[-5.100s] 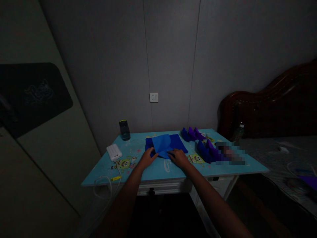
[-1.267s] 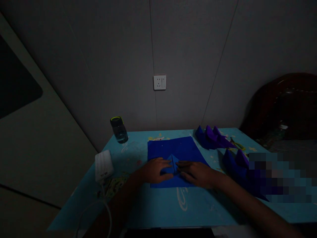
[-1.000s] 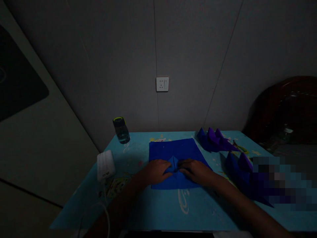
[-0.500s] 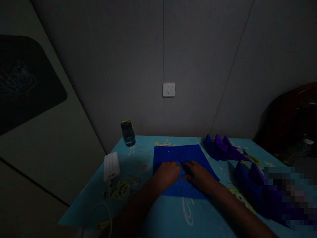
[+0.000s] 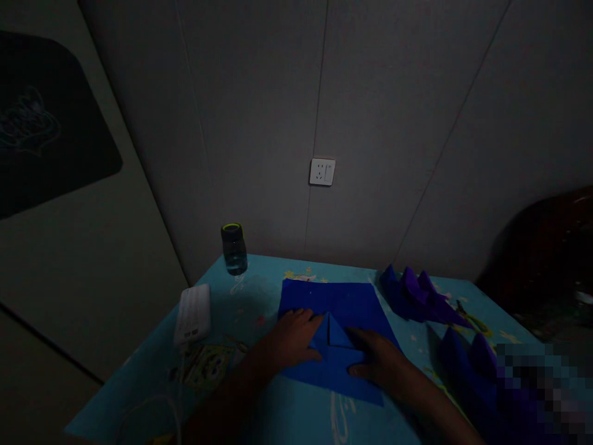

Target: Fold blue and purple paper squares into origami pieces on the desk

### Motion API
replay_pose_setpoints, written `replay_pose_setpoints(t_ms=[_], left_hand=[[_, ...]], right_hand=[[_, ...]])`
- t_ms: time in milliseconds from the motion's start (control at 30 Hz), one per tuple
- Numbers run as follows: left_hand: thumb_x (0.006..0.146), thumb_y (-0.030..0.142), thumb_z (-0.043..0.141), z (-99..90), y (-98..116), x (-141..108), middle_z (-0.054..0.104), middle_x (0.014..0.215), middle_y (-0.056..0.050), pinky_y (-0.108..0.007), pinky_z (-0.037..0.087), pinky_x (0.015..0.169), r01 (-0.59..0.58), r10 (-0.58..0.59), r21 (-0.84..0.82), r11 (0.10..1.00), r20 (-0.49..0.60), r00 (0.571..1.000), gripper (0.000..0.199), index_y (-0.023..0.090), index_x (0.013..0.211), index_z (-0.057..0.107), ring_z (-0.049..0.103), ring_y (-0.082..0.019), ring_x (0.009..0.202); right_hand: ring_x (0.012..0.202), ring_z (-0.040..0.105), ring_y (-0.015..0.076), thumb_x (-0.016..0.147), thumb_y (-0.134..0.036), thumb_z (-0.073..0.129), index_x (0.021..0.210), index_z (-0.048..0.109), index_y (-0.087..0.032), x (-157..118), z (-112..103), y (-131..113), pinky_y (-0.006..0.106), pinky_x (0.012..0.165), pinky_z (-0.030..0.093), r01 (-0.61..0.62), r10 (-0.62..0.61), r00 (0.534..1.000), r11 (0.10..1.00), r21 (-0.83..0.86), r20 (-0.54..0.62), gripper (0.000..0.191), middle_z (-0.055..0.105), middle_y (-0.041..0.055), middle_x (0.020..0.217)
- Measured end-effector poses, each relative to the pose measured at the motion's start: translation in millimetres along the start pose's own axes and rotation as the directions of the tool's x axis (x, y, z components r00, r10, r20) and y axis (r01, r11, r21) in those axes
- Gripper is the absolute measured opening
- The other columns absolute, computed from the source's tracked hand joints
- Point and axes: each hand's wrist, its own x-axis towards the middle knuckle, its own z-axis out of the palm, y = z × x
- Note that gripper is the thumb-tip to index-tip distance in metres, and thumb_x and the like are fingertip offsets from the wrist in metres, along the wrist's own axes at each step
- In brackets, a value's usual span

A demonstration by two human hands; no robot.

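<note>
At the far left we saw a dark panel (image 5: 55, 117) with pale scribbles, fixed to a light door (image 5: 69, 296). A white cable (image 5: 172, 405) hung near the left end of the table (image 5: 259, 300) and ran up to a white power bank (image 5: 193, 314). Behind that, near the wall (image 5: 259, 136), we had a dark bottle (image 5: 234, 252) standing upright.

Next came our left hand (image 5: 291, 340), spread wide, its thumb apart from the fingers, touching the left side of the folded blue paper (image 5: 330, 358). This paper lay on a darker blue sheet (image 5: 343, 296) mid-table, its peak towards the wall, an upright slit above a crosswise edge. A white socket (image 5: 322, 172) sat on the wall above. Our right hand (image 5: 377, 361) touched the paper's right side, thumb and fingers parted; we could not tell whether any fingertip reached under it.

Farther right, we made out a blue-and-purple folded shape (image 5: 417, 296) by the wall and a similar folded shape (image 5: 472, 371) nearer us, partly pixelated. A dark headboard (image 5: 546, 247) rose beyond.
</note>
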Motion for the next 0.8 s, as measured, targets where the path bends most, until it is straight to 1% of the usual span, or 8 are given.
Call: replay_pose_setpoints(t_ms=[133,300,433,533,600,633,733,800], left_hand=[[0.076,0.047,0.073,4.1,-5,-1,0.06,0.125,-0.015,-0.044,0.042,0.096,-0.019,0.018,-0.033,0.999,-0.043,0.999,0.081,0.022,0.145,0.039,0.057,-0.034,0.114],[0.071,0.051,0.077,10.5,-13,2,0.058,0.128,-0.012,-0.042,0.039,0.1,-0.009,0.001,-0.131,0.991,-0.063,0.998,0.089,0.026,0.146,0.037,0.054,-0.032,0.118],[0.068,0.051,0.079,15.6,-22,2,0.056,0.129,-0.009,-0.043,0.038,0.101,-0.066,0.049,-0.18,0.981,-0.099,0.994,0.09,0.03,0.146,0.038,0.052,-0.032,0.119],[0.072,0.048,0.077,19.0,-30,0,0.056,0.128,-0.007,-0.042,0.039,0.102,-0.131,0.106,-0.214,0.968,-0.125,0.987,0.08,0.033,0.143,0.042,0.053,-0.03,0.118],[0.075,0.047,0.074,20.0,-35,-3,0.055,0.129,-0.007,-0.041,0.039,0.102,-0.142,0.108,-0.255,0.957,-0.145,0.984,0.074,0.033,0.142,0.044,0.053,-0.028,0.118],[0.077,0.047,0.073,19.9,-37,-5,0.055,0.13,-0.007,-0.04,0.04,0.102,-0.135,0.094,-0.278,0.951,-0.157,0.983,0.073,0.033,0.142,0.044,0.053,-0.028,0.119],[0.079,0.047,0.069,18.5,-42,-8,0.054,0.133,-0.008,-0.04,0.042,0.099,-0.089,0.02,-0.348,0.933,-0.198,0.98,0.072,0.033,0.144,0.041,0.054,-0.029,0.119],[0.08,0.047,0.068,19.3,-42,-7,0.055,0.133,-0.008,-0.04,0.044,0.097,-0.062,-0.037,-0.4,0.915,-0.236,0.971,0.071,0.033,0.144,0.041,0.056,-0.029,0.117]], right_hand=[[0.111,0.059,0.0373,0.064,-0.042,0.078,0.126,0.064,-0.022,1,2,3,0.045,0.095,0.044,0.007,-0.006,1.0,0.998,0.056,-0.007,0.067,0.066,0.0114,0.119],[0.109,0.06,0.0364,0.062,-0.04,0.082,0.12,0.065,-0.02,-1,1,0,0.045,0.093,0.047,0.039,-0.028,0.998,0.965,0.258,-0.048,0.064,0.067,0.0121,0.116],[0.103,0.063,0.0322,0.066,-0.037,0.081,0.116,0.062,-0.02,-6,-6,-14,0.044,0.088,0.049,0.054,-0.077,0.996,0.921,0.387,0.045,0.057,0.069,0.009,0.111],[0.107,0.062,0.0297,0.069,-0.033,0.08,0.126,0.055,-0.019,-9,-8,-24,0.042,0.091,0.049,0.076,-0.123,0.989,0.905,0.418,0.085,0.063,0.066,0.01,0.119],[0.108,0.062,0.0284,0.07,-0.033,0.08,0.132,0.05,-0.021,-9,-7,-28,0.041,0.091,0.049,0.081,-0.11,0.993,0.912,0.403,0.048,0.07,0.064,0.01,0.122],[0.107,0.062,0.028,0.071,-0.034,0.079,0.131,0.05,-0.021,-9,-6,-30,0.041,0.09,0.049,0.08,-0.092,0.996,0.921,0.382,0.012,0.069,0.065,0.0095,0.12],[0.105,0.061,0.0282,0.074,-0.04,0.076,0.117,0.062,-0.023,-7,-5,-33,0.039,0.085,0.05,0.089,-0.052,0.991,0.943,0.32,-0.122,0.048,0.067,0.0073,0.111],[0.1,0.062,0.0281,0.076,-0.046,0.073,0.104,0.068,-0.022,-5,-7,-34,0.038,0.082,0.051,0.11,-0.051,0.981,0.941,0.319,-0.189,0.038,0.07,0.0065,0.103]])
